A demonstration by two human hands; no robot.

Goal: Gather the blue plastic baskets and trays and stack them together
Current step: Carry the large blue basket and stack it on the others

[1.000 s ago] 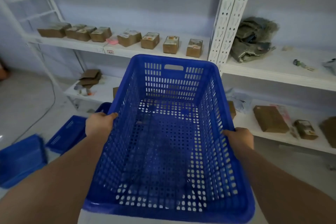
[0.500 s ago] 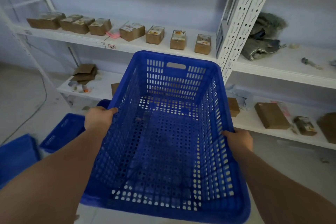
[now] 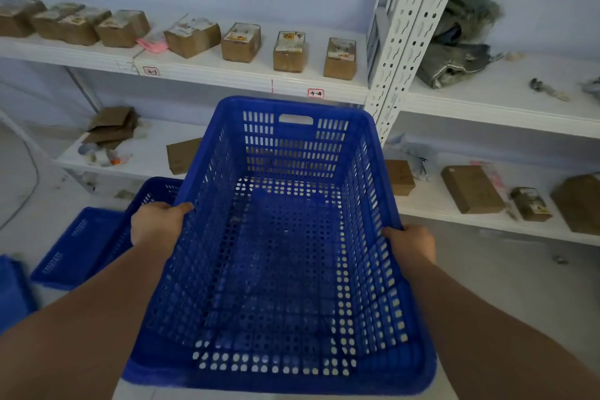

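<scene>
Both hands carry one load: the left hand (image 3: 157, 226) is closed over the left long rim of the blue perforated basket (image 3: 282, 256), and the right hand (image 3: 410, 245) is closed over the opposite rim, roughly level with it. Gripping at matching points on the two long sides keeps the empty basket balanced and open-side up, with its handle slot facing away toward the shelving. The basket is held in the air in front of the person, well clear of the floor.

Partly hidden behind and below its left side sits a second blue basket (image 3: 152, 193) on the floor, which looks like the likely spot for nesting the carried one. Just beside that lies a shallow blue tray (image 3: 73, 248), and the edge of another blue tray (image 3: 11, 291) shows at the far left.

Beyond stands the white shelf rack (image 3: 412, 26), its upper shelf lined with small cardboard boxes (image 3: 242, 42); a bundle of grey cloth (image 3: 457, 52) lies to the right.
</scene>
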